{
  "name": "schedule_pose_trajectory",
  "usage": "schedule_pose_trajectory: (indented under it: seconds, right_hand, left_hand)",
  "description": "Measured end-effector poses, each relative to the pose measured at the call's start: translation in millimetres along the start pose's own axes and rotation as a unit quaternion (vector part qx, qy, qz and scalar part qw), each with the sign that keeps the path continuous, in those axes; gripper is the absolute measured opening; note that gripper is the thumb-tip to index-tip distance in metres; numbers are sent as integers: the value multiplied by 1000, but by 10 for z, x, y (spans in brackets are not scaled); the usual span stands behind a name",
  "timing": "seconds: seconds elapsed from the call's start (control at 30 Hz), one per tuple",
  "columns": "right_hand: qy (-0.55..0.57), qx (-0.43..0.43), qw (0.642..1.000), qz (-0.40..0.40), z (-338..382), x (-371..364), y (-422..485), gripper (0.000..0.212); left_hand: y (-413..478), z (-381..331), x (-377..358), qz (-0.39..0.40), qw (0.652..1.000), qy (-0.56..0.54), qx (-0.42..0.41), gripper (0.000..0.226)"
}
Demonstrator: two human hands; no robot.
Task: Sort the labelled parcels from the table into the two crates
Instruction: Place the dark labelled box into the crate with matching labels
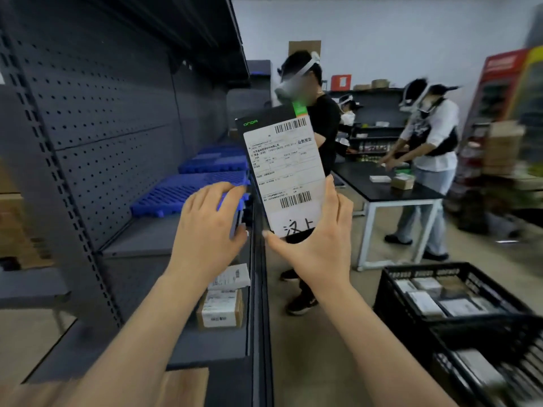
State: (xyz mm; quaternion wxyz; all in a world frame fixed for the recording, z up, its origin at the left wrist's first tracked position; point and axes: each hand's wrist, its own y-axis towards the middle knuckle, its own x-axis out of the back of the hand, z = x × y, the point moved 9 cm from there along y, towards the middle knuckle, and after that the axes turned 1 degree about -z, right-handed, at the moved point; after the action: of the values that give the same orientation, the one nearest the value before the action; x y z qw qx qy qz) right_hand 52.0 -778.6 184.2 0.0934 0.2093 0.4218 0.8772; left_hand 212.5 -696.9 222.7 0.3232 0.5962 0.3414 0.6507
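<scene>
My right hand [311, 248] holds a flat black parcel [283, 168] upright by its lower end, thumb on the left edge and fingers up the right edge. Its big white shipping label with barcodes and handwritten characters faces me. My left hand [205, 227] is beside it at the shelf edge, with thumb and fingers closed around a small grey-blue object [236, 215] that is mostly hidden. A black crate [417, 270] holding several labelled parcels stands on the floor at lower right. A second black crate [482, 336] sits in front of it.
A dark pegboard shelving unit [117, 142] fills the left. It carries blue plastic trays [188, 195], a white parcel [232, 277] and a brown labelled box [220, 311]. People with headsets work at a black table [382, 186] ahead.
</scene>
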Motion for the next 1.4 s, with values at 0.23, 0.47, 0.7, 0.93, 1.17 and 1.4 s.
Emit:
schedule_pose_trajectory:
  seconds: [0.23,0.47,0.7,0.93,1.17,1.4]
  right_hand:
    - [-144,-57,987,-41,-357,865,-316,126]
    - [-241,-96,962,-83,-576,1856,-510,128]
    - [-299,-156,928,-158,-788,3334,-1028,130]
    - [-371,-199,877,-232,-821,5288,-1859,128]
    - [-424,-224,824,-302,-735,7180,-2818,128]
    - [-476,-261,762,-353,-681,8508,-3663,127]
  left_hand:
    - [-91,-759,-286,26,988,-140,-58,62]
    - [-41,-1761,-307,39,968,-220,-118,64]
    - [-156,-3267,48,32,929,-304,-208,64]
    - [-623,-5158,757,41,879,-390,-273,59]
    - [-1297,-6989,1659,44,812,-481,-328,59]
    - [-1923,-8396,2269,61,755,-523,-392,61]
